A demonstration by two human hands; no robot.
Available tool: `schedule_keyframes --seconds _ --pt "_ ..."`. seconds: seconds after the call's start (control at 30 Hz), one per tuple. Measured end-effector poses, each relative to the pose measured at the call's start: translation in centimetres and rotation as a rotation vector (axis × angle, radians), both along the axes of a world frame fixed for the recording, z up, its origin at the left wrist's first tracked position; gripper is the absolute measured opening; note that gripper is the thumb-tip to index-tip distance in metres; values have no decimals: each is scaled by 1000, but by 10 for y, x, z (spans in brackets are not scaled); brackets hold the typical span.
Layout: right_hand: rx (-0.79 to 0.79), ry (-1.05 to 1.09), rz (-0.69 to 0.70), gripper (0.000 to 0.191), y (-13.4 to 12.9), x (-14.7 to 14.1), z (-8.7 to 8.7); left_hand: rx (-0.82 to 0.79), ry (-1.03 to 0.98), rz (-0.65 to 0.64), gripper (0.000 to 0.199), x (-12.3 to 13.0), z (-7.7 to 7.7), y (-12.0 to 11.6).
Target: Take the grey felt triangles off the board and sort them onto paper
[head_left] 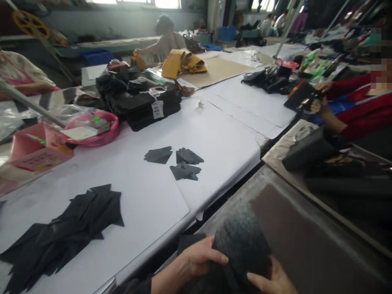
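A dark, leather-like sheet [241,232] with a rough greyish surface bends upward between my hands at the bottom of the head view. My left hand [200,259] grips its left side, thumb lying across the front. On the opposite edge, my right hand [272,277] is closed with its thumb on the near face. Part of the sheet and the fingertips behind it are hidden. Beside my left wrist lies another flat black piece [191,241]. Small black cut pieces [185,171] form little groups on the white table [147,196], and a larger heap of black pieces [70,232] spreads at left.
A brown-topped bench [294,228] is below my hands. Toward the back stand a black stack [143,106], a pink basin [107,134], a pink box [39,147] and yellow material [183,63]. At right, a co-worker in red sleeves [361,102] holds a black item [301,98].
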State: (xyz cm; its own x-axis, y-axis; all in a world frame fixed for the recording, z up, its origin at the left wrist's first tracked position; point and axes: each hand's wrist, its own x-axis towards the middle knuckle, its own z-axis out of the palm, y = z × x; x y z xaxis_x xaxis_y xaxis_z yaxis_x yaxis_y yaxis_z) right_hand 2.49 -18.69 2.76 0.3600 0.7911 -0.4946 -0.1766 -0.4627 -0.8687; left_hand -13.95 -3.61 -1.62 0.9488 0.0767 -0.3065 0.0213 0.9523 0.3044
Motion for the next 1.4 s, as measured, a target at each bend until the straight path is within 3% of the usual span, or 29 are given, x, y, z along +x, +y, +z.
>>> schedule_keyframes --seconds 0.07,0.13,0.27,0.37,0.47,0.57,0.63,0.77,0.87,0.93,1.03,1.1,1.2,1.3,1.4 --pt "76 259 119 55 60 -8 11 -22 73 169 55 -23 0 28" --pt "134 364 228 57 120 -21 24 -26 130 318 43 -44 1 55" --pt "268 348 276 75 219 -50 39 -58 174 554 25 -76 4 114" --pt "226 143 165 75 260 -68 28 -75 230 781 23 -85 7 169" --pt "153 -69 137 68 266 -86 5 -52 287 972 23 -83 5 220" --pt "80 -128 139 59 237 -100 -14 -30 369 980 21 -82 -5 247" --pt "39 -167 88 54 203 -107 -21 -10 472 903 18 -87 -11 245" --pt "-32 -222 -121 45 111 -108 -20 110 662 785 15 -113 -13 203" --pt "-139 -328 -293 41 35 -101 -12 233 780 655 26 -134 -14 164" --pt "-250 -460 -390 40 -12 -96 -6 575 861 428 39 -140 -17 139" --pt "-416 -589 -470 42 -64 -94 -1 975 761 74 49 -134 -17 98" --pt "-479 -600 -486 40 -84 -99 0 1192 619 -92 43 -121 -10 72" --pt "-541 -627 -485 33 -97 -116 -1 1544 404 -223 30 -99 4 45" --pt "-660 -675 -536 30 -107 -134 -2 1803 239 -290 26 -82 12 35" --pt "-732 -644 -626 29 -114 -151 -8 1937 168 -305 24 -71 10 33"
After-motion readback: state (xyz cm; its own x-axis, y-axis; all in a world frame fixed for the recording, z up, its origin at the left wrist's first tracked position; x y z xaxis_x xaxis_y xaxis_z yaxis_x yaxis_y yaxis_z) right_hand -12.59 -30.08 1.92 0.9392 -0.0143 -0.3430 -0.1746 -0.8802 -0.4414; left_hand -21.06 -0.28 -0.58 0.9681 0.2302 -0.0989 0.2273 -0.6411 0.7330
